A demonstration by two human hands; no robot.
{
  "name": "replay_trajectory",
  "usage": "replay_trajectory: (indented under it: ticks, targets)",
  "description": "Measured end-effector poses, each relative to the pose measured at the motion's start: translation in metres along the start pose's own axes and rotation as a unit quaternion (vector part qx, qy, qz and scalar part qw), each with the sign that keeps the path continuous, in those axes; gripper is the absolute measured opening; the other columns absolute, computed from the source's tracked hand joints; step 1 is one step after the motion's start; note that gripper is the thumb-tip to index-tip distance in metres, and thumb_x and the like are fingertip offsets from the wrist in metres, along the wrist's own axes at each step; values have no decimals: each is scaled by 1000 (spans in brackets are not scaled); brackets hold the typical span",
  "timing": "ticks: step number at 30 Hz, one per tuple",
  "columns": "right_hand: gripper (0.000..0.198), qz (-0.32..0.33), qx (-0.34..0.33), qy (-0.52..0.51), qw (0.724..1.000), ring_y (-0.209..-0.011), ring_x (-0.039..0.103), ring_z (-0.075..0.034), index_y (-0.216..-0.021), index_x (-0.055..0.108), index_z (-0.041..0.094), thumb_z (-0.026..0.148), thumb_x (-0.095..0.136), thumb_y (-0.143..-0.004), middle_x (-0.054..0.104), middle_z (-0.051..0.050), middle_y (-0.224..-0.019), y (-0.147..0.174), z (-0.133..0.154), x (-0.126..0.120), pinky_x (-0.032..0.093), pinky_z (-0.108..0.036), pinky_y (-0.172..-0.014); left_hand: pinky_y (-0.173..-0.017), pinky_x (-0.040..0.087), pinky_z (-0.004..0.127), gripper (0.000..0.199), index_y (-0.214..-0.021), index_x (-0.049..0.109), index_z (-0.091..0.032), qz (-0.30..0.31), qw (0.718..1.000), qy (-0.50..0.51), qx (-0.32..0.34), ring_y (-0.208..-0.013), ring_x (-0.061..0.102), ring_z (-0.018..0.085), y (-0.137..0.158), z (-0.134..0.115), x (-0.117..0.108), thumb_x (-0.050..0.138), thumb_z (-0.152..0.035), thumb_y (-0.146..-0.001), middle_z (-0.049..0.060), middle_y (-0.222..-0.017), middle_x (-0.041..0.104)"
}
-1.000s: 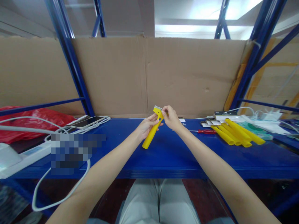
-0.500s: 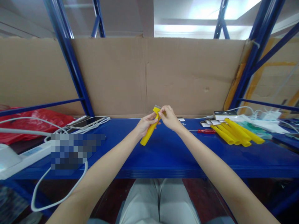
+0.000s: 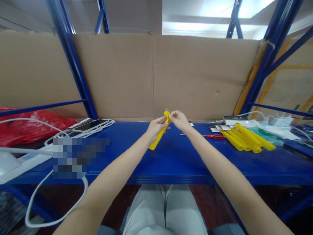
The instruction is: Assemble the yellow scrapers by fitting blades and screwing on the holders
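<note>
A yellow tube is held at a slant above the blue table, its lower end toward me. My left hand is closed around its upper half, thumb along the top. My right hand is closed, with thumb and fingertips pinching at the tube's upper end. A thin greyish, see-through edge shows at that end; its kind is too small to tell. To the right of my right forearm lies a red-handled screwdriver, beside a pile of several more yellow tubes.
Small black-and-white packets lie behind the yellow pile. At left are a phone, coiled white cables, a red plastic bag and a white power strip. A cardboard panel stands behind the blue table.
Both hands and the yellow tube have shifted slightly right, still in the same hold. More of the screwdriver's shaft shows beside my right forearm. The view has tilted slightly.
</note>
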State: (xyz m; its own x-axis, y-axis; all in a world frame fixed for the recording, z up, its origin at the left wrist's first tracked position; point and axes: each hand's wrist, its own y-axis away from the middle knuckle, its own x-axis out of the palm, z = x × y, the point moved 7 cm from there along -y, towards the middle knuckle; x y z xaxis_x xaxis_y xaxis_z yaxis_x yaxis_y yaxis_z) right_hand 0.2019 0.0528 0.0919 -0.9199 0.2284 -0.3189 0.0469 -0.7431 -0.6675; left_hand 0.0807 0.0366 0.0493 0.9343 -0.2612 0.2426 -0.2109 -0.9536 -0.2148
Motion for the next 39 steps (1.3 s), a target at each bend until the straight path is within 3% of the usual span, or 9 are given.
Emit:
replay_trajectory:
  ticks: [9, 17, 21, 25, 29, 34, 36, 39]
  targets:
    - [18, -40, 46, -93, 994, -75, 48, -14, -72, 43, 22, 23, 60, -66, 48, 3, -74, 0, -25, 3, 44, -33, -79, -37, 37, 15, 47, -114, 68, -20, -49, 998, -48, -4, -49, 60, 8, -2, 5, 1, 62, 1, -73, 6, -97, 71]
    - [27, -17, 39, -111, 993, -71, 46, -12, -72, 37, 23, 27, 62, -65, 44, 5, -72, -6, -37, 10, 45, -32, -73, -37, 35, 13, 44, -108, 71, -21, -61, 997, -56, -8, -47, 57, 7, 1, 4, 0, 61, 3, -72, 1, -76, 70]
    - [32, -5, 36, -119, 992, -73, 50, -13, -73, 38, 24, 32, 67, -63, 46, 4, -73, -7, -40, 11, 47, -34, -75, -37, 35, 15, 46, -114, 69, -19, -65, 995, -76, -14, -48, 58, 9, 2, 3, -2, 59, 1, -74, 3, -79, 71]
    - [40, -18, 100, -99, 990, -89, 56, -17, -88, 47, 23, 37, 72, -61, 57, -3, -92, -2, -46, 6, 48, -37, -85, -37, 36, 15, 45, -113, 69, -19, -63, 995, -72, -13, -49, 59, 8, 3, 2, -4, 59, 2, -75, 5, -94, 72]
    - [69, 4, 218, -82, 972, -114, 54, -25, -122, 46, 24, 48, 74, -64, 52, -17, -129, 1, -54, 0, 47, -44, -91, -37, 35, 14, 48, -113, 69, -25, -53, 997, -50, -19, -51, 61, 7, 0, 5, -9, 61, 2, -74, 5, -110, 69]
    - [72, 30, 273, -16, 961, -117, 53, -33, -130, 48, 25, 60, 66, -69, 52, -20, -133, -13, -58, -35, 45, -58, -87, -37, 37, 15, 55, -118, 66, -28, -76, 995, -53, -44, -50, 62, 7, -5, 7, -26, 64, 1, -72, 7, -119, 65]
    - [63, 80, 262, 38, 961, -108, 59, -34, -119, 59, 22, 54, 72, -66, 62, -19, -119, -21, -61, -56, 46, -57, -85, -37, 36, 15, 55, -118, 66, -28, -98, 992, -58, -59, -49, 62, 7, -7, 8, -37, 64, 1, -72, 7, -120, 65]
    - [41, 119, 200, 212, 949, -101, 62, -34, -91, 72, 19, 42, 81, -58, 70, -14, -98, -30, -68, -100, 44, -53, -91, -38, 37, 16, 57, -121, 64, -30, -132, 986, -64, -75, -49, 63, 8, -10, 8, -54, 64, 1, -73, 8, -125, 62]
